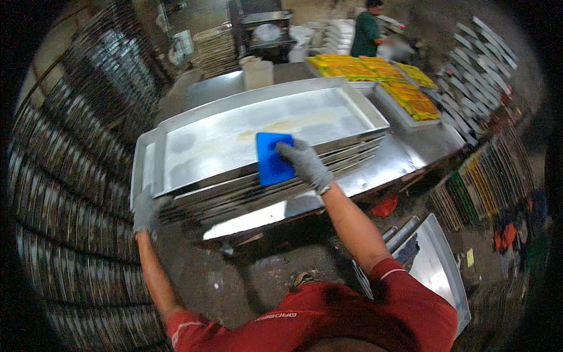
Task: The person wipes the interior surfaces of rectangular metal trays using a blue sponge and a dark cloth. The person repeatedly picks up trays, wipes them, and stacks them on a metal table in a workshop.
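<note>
My right hand (pixel 308 165), in a grey work glove, grips a flat blue plastic scraper (pixel 271 170) by its right side. The scraper is over the near rim of a large shallow metal tray (pixel 205 126), which tops a stack of similar trays (pixel 234 196) on a metal table. Brownish smears mark the tray's floor around its middle. At the near left corner of the stack, my gloved left hand (pixel 146 212) is closed round a tray edge; its fingertips are partly hidden and blurred.
Yellow packs (pixel 410 100) lie in trays at the table's far right, beside a white bucket (pixel 258 73) farther left. Racks of trays (pixel 53 234) line the left. A tray (pixel 437 264) leans at my right. Behind the table stands a person in green (pixel 365 35).
</note>
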Action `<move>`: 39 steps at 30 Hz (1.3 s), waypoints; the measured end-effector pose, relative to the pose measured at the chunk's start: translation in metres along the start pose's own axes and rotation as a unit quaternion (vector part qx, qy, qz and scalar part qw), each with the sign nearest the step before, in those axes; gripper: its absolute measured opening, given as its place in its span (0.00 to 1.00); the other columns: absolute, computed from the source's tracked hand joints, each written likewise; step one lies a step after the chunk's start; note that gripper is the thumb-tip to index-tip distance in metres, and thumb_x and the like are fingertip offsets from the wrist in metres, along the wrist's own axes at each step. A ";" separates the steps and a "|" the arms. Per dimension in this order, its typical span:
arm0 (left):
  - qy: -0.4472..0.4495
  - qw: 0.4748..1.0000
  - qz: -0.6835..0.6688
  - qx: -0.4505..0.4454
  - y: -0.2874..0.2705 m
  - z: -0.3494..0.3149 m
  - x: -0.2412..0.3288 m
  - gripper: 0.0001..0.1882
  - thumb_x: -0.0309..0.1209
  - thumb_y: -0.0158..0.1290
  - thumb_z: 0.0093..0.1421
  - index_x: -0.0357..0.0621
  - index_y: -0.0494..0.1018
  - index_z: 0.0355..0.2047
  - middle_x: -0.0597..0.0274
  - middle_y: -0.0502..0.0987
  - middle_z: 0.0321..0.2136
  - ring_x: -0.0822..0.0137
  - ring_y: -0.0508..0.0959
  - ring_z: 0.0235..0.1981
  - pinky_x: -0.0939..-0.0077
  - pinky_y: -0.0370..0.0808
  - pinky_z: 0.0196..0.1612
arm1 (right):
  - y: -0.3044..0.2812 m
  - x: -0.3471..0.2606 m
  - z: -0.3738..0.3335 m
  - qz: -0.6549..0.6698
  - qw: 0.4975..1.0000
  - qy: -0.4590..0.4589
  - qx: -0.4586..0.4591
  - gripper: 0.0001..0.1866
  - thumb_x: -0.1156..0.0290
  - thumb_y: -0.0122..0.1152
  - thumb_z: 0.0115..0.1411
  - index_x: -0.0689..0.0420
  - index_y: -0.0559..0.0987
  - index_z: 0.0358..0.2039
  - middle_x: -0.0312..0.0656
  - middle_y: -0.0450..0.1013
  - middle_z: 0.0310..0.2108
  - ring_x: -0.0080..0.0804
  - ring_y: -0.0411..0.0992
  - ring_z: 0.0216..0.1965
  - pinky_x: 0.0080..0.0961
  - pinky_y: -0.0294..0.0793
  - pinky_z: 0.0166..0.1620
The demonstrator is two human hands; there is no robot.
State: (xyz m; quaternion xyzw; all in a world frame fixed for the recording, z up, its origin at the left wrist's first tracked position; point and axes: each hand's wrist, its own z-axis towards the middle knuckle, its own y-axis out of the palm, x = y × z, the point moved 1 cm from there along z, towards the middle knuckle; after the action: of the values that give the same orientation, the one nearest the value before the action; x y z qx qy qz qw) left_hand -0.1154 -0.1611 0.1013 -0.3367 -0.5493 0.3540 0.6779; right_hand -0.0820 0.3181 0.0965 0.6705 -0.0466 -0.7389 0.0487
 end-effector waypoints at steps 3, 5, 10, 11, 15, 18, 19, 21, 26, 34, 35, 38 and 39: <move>0.004 0.997 0.074 -0.034 -0.007 0.011 0.004 0.39 0.53 0.70 0.51 0.35 0.76 0.55 0.43 0.85 0.39 0.48 0.84 0.43 0.57 0.78 0.50 | 0.004 -0.009 0.001 0.035 0.998 -0.042 -0.033 0.17 0.58 0.64 0.68 0.59 0.83 0.48 0.33 0.80 0.37 0.20 0.76 0.36 0.23 0.78 0.44; -0.126 0.964 0.192 -0.135 -0.007 0.015 -0.002 0.41 0.53 0.63 0.59 0.35 0.70 0.63 0.39 0.82 0.48 0.51 0.83 0.49 0.59 0.77 0.53 | 0.004 -0.008 0.006 0.017 0.998 -0.054 0.024 0.18 0.58 0.64 0.68 0.60 0.83 0.48 0.32 0.80 0.37 0.20 0.76 0.36 0.21 0.78 0.44; -0.088 0.903 -0.372 0.197 -0.004 0.008 -0.018 0.39 0.48 0.49 0.72 0.36 0.54 0.73 0.39 0.69 0.65 0.53 0.73 0.63 0.61 0.69 0.64 | 0.011 0.016 0.039 0.163 0.924 -0.264 0.223 0.18 0.57 0.62 0.70 0.60 0.82 0.47 0.37 0.80 0.38 0.26 0.78 0.37 0.30 0.79 0.42; -0.160 0.830 -0.472 0.251 -0.002 0.006 -0.022 0.38 0.45 0.47 0.73 0.36 0.52 0.74 0.39 0.67 0.67 0.54 0.71 0.65 0.61 0.67 0.66 | 0.019 0.023 0.051 0.022 0.932 -0.277 0.233 0.18 0.57 0.61 0.70 0.59 0.82 0.47 0.40 0.81 0.38 0.29 0.79 0.36 0.31 0.80 0.42; 0.068 0.897 -0.143 0.414 0.011 0.009 -0.006 0.38 0.48 0.47 0.73 0.29 0.55 0.71 0.37 0.67 0.66 0.45 0.68 0.67 0.58 0.61 0.71 | 0.038 0.045 0.085 -0.411 0.861 -0.200 0.222 0.21 0.53 0.60 0.69 0.60 0.82 0.46 0.58 0.80 0.36 0.51 0.81 0.40 0.38 0.79 0.44; -0.082 0.935 0.162 0.304 0.024 0.024 0.014 0.42 0.57 0.43 0.72 0.30 0.60 0.69 0.37 0.66 0.68 0.42 0.68 0.67 0.56 0.63 0.69 | 0.037 0.049 0.091 -0.391 0.872 -0.134 0.262 0.25 0.48 0.56 0.69 0.61 0.82 0.45 0.59 0.80 0.36 0.55 0.81 0.40 0.45 0.77 0.44; -0.112 0.917 0.293 0.246 0.025 0.030 0.022 0.42 0.59 0.43 0.71 0.33 0.61 0.69 0.37 0.66 0.68 0.41 0.69 0.66 0.56 0.63 0.69 | 0.034 0.046 0.089 -0.393 0.873 -0.139 0.252 0.26 0.48 0.55 0.69 0.62 0.82 0.44 0.60 0.80 0.36 0.58 0.80 0.41 0.47 0.77 0.44; -0.087 0.965 0.247 0.005 0.026 0.037 0.033 0.40 0.62 0.42 0.69 0.44 0.62 0.70 0.39 0.64 0.69 0.35 0.74 0.60 0.50 0.69 0.64 | 0.028 0.039 0.082 -0.403 0.876 -0.125 0.232 0.28 0.47 0.54 0.69 0.63 0.82 0.42 0.62 0.80 0.37 0.62 0.79 0.41 0.50 0.75 0.44; -0.102 0.980 0.138 -0.096 0.019 0.010 0.037 0.48 0.62 0.46 0.67 0.37 0.51 0.73 0.33 0.63 0.68 0.32 0.73 0.61 0.46 0.70 0.63 | 0.013 0.021 0.061 -0.445 0.866 -0.105 0.202 0.28 0.47 0.52 0.69 0.64 0.81 0.37 0.65 0.78 0.34 0.67 0.77 0.39 0.54 0.74 0.42; 0.067 0.985 0.092 0.129 -0.029 0.102 0.021 0.40 0.55 0.49 0.70 0.31 0.64 0.67 0.36 0.70 0.63 0.44 0.70 0.65 0.57 0.66 0.67 | 0.004 0.026 0.011 -0.483 0.831 -0.123 0.248 0.24 0.48 0.55 0.69 0.59 0.82 0.38 0.61 0.79 0.31 0.64 0.78 0.34 0.55 0.76 0.39; 0.033 0.976 0.123 0.174 -0.036 0.135 0.019 0.38 0.55 0.47 0.71 0.37 0.63 0.69 0.40 0.69 0.65 0.45 0.68 0.67 0.49 0.64 0.68 | 0.005 0.026 0.007 -0.476 0.827 -0.152 0.258 0.24 0.47 0.56 0.69 0.58 0.82 0.38 0.60 0.79 0.30 0.64 0.78 0.34 0.56 0.76 0.38; -0.003 0.925 0.240 0.294 -0.028 0.207 0.006 0.36 0.53 0.43 0.73 0.46 0.59 0.73 0.50 0.65 0.70 0.43 0.64 0.69 0.34 0.61 0.67 | 0.006 0.021 0.001 -0.473 0.841 -0.122 0.235 0.23 0.48 0.56 0.70 0.58 0.80 0.37 0.60 0.78 0.31 0.63 0.77 0.34 0.55 0.75 0.38; -0.045 0.934 0.317 0.161 -0.006 0.216 -0.002 0.36 0.54 0.44 0.72 0.46 0.59 0.73 0.50 0.60 0.73 0.43 0.59 0.73 0.29 0.56 0.68 | 0.007 0.020 0.001 -0.465 0.847 -0.131 0.224 0.22 0.49 0.55 0.70 0.58 0.80 0.37 0.60 0.78 0.31 0.63 0.77 0.35 0.54 0.75 0.38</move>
State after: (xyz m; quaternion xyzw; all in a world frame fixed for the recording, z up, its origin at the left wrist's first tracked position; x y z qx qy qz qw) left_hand -0.3273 -0.1511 0.1418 -0.3631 -0.3794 0.6490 0.5505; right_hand -0.0847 0.3088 0.0780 0.5033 0.1004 -0.7256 -0.4584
